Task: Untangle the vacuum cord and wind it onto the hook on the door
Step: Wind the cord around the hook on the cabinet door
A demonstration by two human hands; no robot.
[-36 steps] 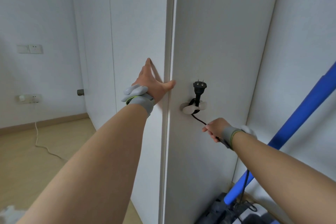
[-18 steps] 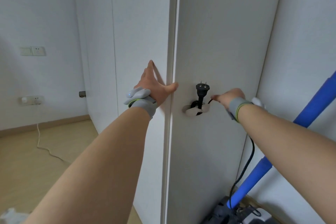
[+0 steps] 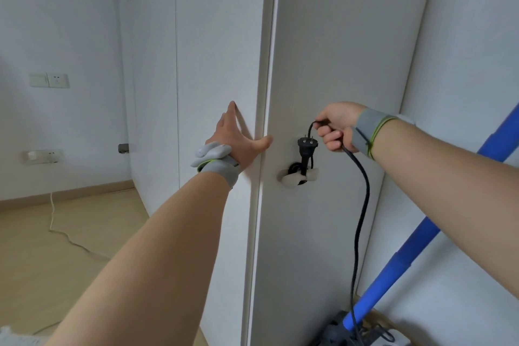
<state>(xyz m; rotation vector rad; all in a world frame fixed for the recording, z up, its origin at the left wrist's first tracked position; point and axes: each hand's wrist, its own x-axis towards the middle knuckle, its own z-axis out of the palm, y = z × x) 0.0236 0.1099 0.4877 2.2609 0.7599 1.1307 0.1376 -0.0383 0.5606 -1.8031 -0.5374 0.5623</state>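
- The left hand [image 3: 238,137] lies flat on the white panel [image 3: 219,50] left of the door [image 3: 337,36]. Its fingers are straight and hold nothing, and the thumb spreads right across the seam towards the door's edge.
- The right hand [image 3: 337,129] is up beside the plug [image 3: 307,143], with its fingers curled round the black cord [image 3: 362,205], gripping it.
- From the top of that grip a short bend of cord arcs left and drops towards the hook [image 3: 297,177].
- The hook is a pale, two-armed piece fixed to the door, below the right hand.
- Cord is looped round the hook; I cannot tell how many turns.
- The plug stands upright just above the hook, prongs up, close against the door.
- From the bottom of the right hand, the rest of the cord hangs slack in a long curve down to the vacuum [image 3: 351,331] on the floor at the lower right.
- A blue tube [image 3: 421,236] rises slanting from the vacuum towards the right edge, behind the right forearm.
- Each wrist wears a grey band [image 3: 222,170].
- On the left wall are two sockets [image 3: 57,80], and a white cable [image 3: 64,236] trails over the wooden floor [image 3: 33,261].
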